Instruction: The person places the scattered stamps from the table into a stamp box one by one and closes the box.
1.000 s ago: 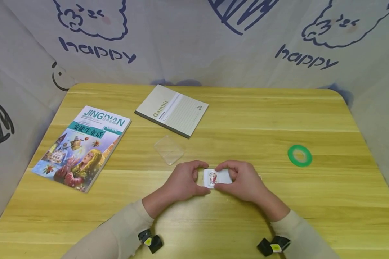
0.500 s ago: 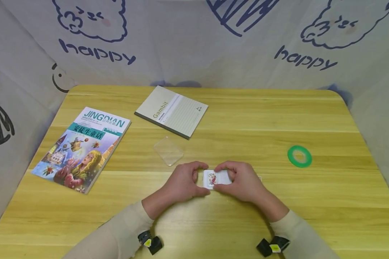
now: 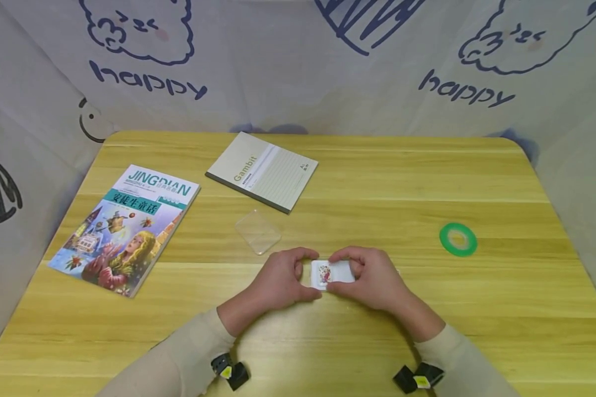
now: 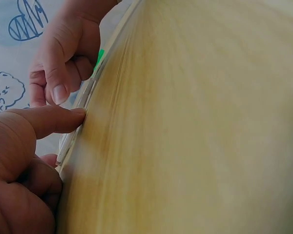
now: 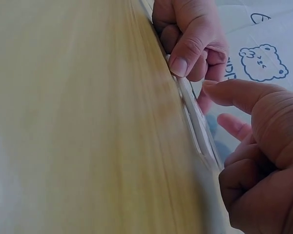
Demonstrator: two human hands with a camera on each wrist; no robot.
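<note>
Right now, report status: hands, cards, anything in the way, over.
Left hand holding the cards by their edges. Right hand over them, grip unclear. Printed picture showing. Clear plastic piece nearby, not between the hands.

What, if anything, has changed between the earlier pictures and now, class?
Nothing visibly changed; the whole head view only shifts slightly. Nothing was taken hold of or let go. The left hand and right hand stay at the white card, and the clear plastic piece, notebook, illustrated book and green ring lie as they were.
</note>
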